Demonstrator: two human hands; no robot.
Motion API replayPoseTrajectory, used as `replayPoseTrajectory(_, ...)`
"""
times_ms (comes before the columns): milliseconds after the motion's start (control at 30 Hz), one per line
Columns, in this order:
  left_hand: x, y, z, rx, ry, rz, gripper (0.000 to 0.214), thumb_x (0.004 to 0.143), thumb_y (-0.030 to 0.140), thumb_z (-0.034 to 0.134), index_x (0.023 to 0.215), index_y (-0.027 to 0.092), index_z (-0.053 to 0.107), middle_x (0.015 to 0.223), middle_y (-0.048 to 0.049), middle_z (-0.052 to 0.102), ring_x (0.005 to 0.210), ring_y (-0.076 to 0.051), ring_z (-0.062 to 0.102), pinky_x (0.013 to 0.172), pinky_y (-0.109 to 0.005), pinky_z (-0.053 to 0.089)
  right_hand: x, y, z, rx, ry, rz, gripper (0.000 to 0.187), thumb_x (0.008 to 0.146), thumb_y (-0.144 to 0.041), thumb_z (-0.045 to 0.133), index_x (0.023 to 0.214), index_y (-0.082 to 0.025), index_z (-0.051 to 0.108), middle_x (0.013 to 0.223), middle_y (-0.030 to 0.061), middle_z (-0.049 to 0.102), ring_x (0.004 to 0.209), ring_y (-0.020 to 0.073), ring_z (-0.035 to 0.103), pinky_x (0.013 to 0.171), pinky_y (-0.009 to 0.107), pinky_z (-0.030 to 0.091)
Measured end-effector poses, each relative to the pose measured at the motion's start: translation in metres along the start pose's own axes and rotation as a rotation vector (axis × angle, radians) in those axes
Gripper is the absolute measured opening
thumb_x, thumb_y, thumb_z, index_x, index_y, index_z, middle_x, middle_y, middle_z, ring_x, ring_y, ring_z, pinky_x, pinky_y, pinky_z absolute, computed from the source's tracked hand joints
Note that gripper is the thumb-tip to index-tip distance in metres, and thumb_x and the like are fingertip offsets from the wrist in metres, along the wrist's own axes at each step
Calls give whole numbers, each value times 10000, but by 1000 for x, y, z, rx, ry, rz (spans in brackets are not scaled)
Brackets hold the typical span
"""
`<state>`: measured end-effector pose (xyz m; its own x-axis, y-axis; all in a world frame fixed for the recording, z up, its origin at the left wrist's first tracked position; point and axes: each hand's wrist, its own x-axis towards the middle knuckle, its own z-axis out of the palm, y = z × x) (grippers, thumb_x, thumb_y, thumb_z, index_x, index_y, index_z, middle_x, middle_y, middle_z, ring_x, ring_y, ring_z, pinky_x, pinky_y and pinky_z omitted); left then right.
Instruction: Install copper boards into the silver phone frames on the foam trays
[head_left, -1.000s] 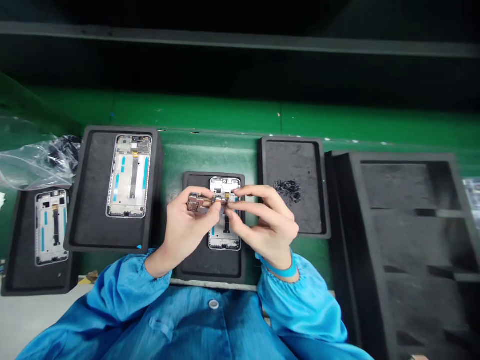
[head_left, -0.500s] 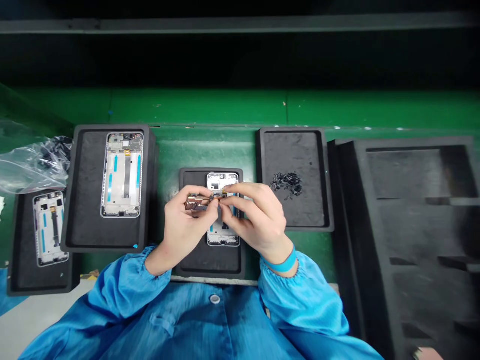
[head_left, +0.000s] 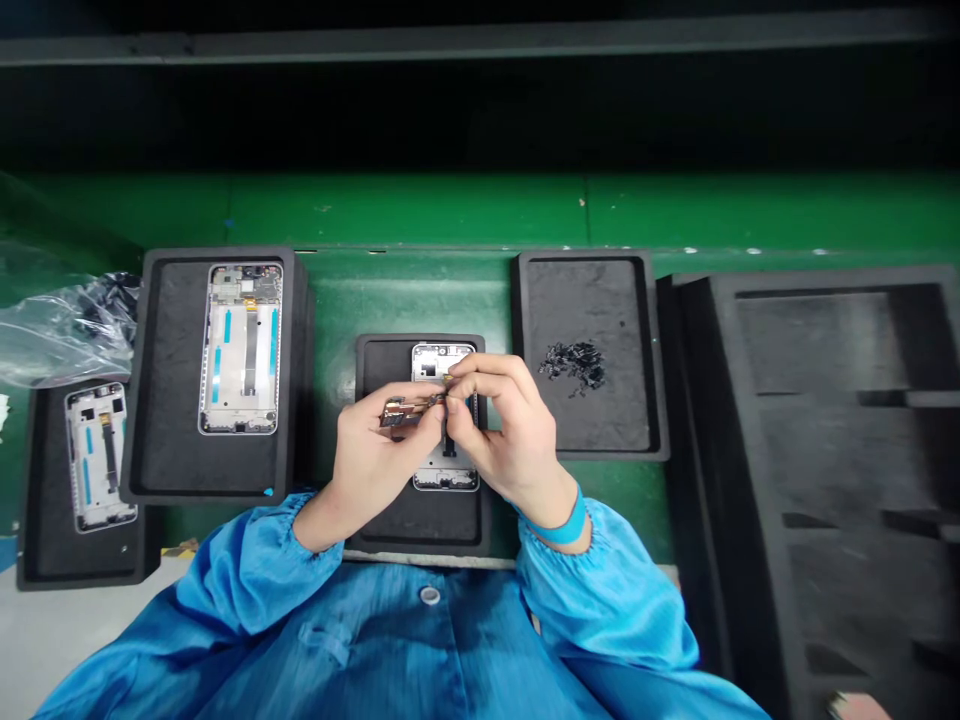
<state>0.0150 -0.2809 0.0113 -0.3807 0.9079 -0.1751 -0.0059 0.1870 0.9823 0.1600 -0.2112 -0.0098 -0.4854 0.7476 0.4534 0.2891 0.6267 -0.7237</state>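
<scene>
My left hand (head_left: 379,460) is closed on a small phone circuit board (head_left: 401,410), pinched between thumb and fingers. My right hand (head_left: 514,430) meets it at the board's right end, thumb and index finger pressed together there. A tiny part may sit in the right fingertips, but it is too small to make out. Under both hands lies a phone frame (head_left: 446,470) with a black ribbon cable, partly covered by my fingers. That frame rests in a black foam tray (head_left: 382,520).
At left, a stack of black trays (head_left: 169,400) bears a phone frame (head_left: 240,350) with a board in it. Farther left are another phone frame (head_left: 97,455) and a plastic bag (head_left: 67,325). Small black pieces (head_left: 577,367) lie in the right tray (head_left: 592,285), beside large black foam trays (head_left: 817,450).
The circuit board has shifted slightly right and tilted in my left hand. My right hand has moved a little left and its fingers have drawn in closer to the board's end.
</scene>
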Motion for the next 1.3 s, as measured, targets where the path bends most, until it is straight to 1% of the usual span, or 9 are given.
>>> replayPoseTrajectory(200,3,-1,0,-12,16,11,106,856,230,762,926,164,808,849,-38,822,710,-159,778,602,-188,623,0,0,0,65,-24,22,152,952,-115,646,1031,-227,581,1093,62,654,1036,172,670,919,340,571)
replayPoseTrajectory(433,-27,25,-16,142,121,300,89,797,106,755,832,180,792,688,3,787,530,-114,710,525,-160,555,-1,-36,-6,226,-67,-12,160,932,-96,659,1031,-219,630,1072,62,656,1004,175,658,908,331,559)
replayPoseTrajectory(567,-68,46,-74,186,264,398,165,852,78,722,903,212,804,866,-25,831,809,-190,805,770,-263,644,-3,-71,7,493,-98,125,232,979,-195,633,1194,-265,687,1212,80,688,1147,214,661,1009,399,554)
replayPoseTrajectory(700,-73,28,-163,71,727,365,46,870,177,756,864,204,793,1032,-45,827,1146,-262,751,1135,-451,519,0,-90,47,767,-158,628,388,974,-443,652,1339,-311,669,1522,77,604,1389,256,585,1156,477,489)
replayPoseTrajectory(800,-51,-1,-216,-210,644,84,155,726,300,855,729,177,762,1077,-99,814,1213,-316,702,1114,-442,513,6,-97,82,930,-232,987,626,863,-513,742,1421,-256,622,1603,89,544,1510,265,479,1276,476,350)
replayPoseTrajectory(900,-33,-24,-242,-330,486,-90,217,652,342,862,663,167,733,949,-130,803,1152,-348,702,983,-422,565,12,-104,107,973,-242,1128,732,835,-477,746,1493,-215,562,1677,86,442,1557,262,415,1304,452,295)
replayPoseTrajectory(1033,-26,-37,-252,-469,448,-195,182,634,283,848,744,169,758,866,-85,777,962,-256,724,840,-322,574,15,-113,124,951,-250,1109,744,880,-470,671,1553,-205,496,1669,56,458,1558,250,412,1312,434,280)
replayPoseTrajectory(1133,-27,-40,-255,-540,413,-263,169,590,197,857,706,162,740,657,-23,679,723,-177,673,684,-252,548,11,-117,134,875,-236,975,755,914,-473,623,1599,-221,430,1667,37,464,1569,221,390,1329,406,247)
replayPoseTrajectory(1300,-28,-41,-255,-601,440,-251,187,585,124,830,652,162,659,634,34,616,543,-74,568,543,-169,499,-9,-125,148,462,-315,701,883,982,-461,562,1693,-149,141,1788,109,121,1668,239,77,1363,481,86)
